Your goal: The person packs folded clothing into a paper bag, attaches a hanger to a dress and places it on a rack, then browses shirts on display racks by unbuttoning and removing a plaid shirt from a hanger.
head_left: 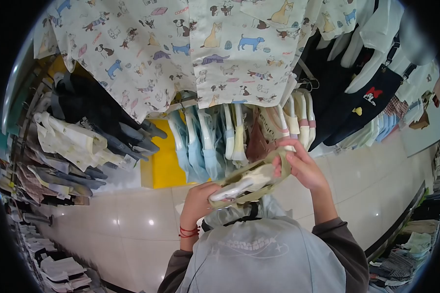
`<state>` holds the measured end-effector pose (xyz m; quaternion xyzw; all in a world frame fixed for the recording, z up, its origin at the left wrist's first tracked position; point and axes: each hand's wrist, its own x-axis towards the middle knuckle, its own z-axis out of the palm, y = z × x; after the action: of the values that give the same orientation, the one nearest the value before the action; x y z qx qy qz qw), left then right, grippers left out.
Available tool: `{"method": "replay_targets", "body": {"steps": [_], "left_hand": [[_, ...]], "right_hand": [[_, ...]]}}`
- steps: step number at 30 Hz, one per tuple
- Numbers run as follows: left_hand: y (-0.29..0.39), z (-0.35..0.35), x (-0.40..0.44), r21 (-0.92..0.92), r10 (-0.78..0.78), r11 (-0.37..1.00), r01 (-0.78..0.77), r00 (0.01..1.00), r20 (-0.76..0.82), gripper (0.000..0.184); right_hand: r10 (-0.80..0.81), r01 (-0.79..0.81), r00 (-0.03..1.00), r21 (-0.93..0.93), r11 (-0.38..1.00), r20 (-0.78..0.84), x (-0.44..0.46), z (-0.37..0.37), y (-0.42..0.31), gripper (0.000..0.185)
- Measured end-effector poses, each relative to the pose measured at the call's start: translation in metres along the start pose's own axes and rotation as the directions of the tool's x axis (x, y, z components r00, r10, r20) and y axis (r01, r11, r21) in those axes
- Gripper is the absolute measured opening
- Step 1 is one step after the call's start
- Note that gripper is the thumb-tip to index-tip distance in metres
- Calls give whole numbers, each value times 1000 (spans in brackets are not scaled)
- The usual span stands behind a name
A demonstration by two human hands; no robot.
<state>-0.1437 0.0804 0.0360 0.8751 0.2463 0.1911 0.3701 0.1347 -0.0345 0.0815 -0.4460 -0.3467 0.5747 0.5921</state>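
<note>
My left hand (199, 201), with a red string bracelet on the wrist, is closed around the left end of a khaki-green garment (276, 178). My right hand (302, 165) pinches the garment's right end, its fingers curled over the edge. Stretched between both hands, the garment's opening shows a whitish inside and what looks like a white hanger (243, 186). It is held in front of my chest, just below a row of children's clothes. Light-blue clothes (208, 163) on white hangers hang right behind it.
Large shirts printed with dogs (220, 53) hang above the row. A yellow panel (164, 163) stands behind the rack. Dark overalls (364, 105) hang on the right and more clothes (66, 139) on the left. Tiled floor (127, 219) lies below, with folded clothes (406, 254) at lower right.
</note>
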Motion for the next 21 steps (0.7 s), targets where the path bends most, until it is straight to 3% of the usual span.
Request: {"method": "replay_targets", "body": {"steps": [5,9,13,15,16,19,20,21], "left_hand": [[-3,-2,-10,-92,-98,992,83,981,-167,35],[-6,2,-7,-80,13,997,-23,992,-124,38],[2,11,0,-72,106,992,-105,994,5,39],[4,17,1,-60,73,996,-73,997,4,39],[3,21,2,-48,69,996,-70,997,-16,39],[5,21,4,-59,60,996,-67,993,-103,38],[7,19,5,-71,57,995,-67,989,-138,38],[7,17,4,-93,51,994,-65,988,-143,38]], "right_hand": [[158,-169,983,-129,977,-92,-20,-10,25,32],[191,-182,937,56,982,-292,-7,-28,52,39],[157,-139,963,93,986,-220,1,-23,47,44],[109,-98,981,72,993,-162,1,2,38,48],[67,-60,996,109,992,-54,1,8,40,52],[77,-62,993,-161,985,86,-11,24,25,56],[130,-125,992,-307,943,-6,-16,26,17,57],[31,-58,998,-522,851,-60,-19,22,15,57]]}}
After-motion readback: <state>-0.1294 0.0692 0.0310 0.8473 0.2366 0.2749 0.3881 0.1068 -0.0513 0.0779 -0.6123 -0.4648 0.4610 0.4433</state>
